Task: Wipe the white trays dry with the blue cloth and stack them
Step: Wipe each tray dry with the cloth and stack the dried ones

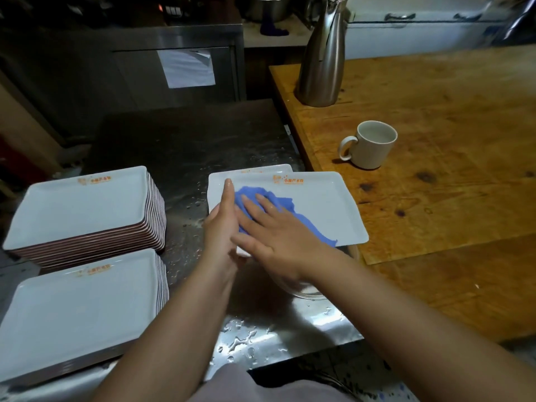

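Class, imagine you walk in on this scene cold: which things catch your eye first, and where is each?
First the blue cloth on the white tray at centre, with the right hand pressing flat on it and the left hand at the tray's left edge. Next, two tall stacks of trays on the wet steel counter at left. A mug stands on the wooden table at right.

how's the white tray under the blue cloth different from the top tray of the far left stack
The white rectangular tray under the blue cloth is being wiped: the right hand presses the blue cloth on it and the left hand steadies its edge. The top tray of the far left stack lies bare and untouched on a tall pile. Both carry an orange logo.
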